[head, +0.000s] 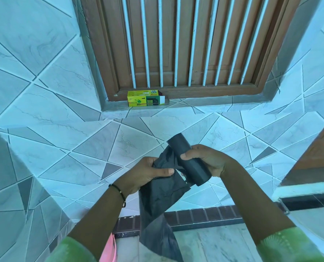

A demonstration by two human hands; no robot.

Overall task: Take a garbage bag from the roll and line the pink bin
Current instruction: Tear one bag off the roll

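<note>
My right hand [207, 159] grips a dark grey roll of garbage bags [190, 159], held tilted in front of the tiled wall. My left hand [148, 173] pinches the loose end of a black garbage bag [161, 201] that hangs down from the roll towards the floor. Where the bag meets the roll there is a small tear or gap. A sliver of the pink bin [110, 248] shows at the bottom edge, mostly hidden behind my left forearm.
A yellow-green bin-bag box [146, 100] lies on the window ledge [195, 105] below a barred wooden window [185, 44]. Tiled walls close in on the left. A dark ledge [304, 193] juts in at the right. Marble floor lies below.
</note>
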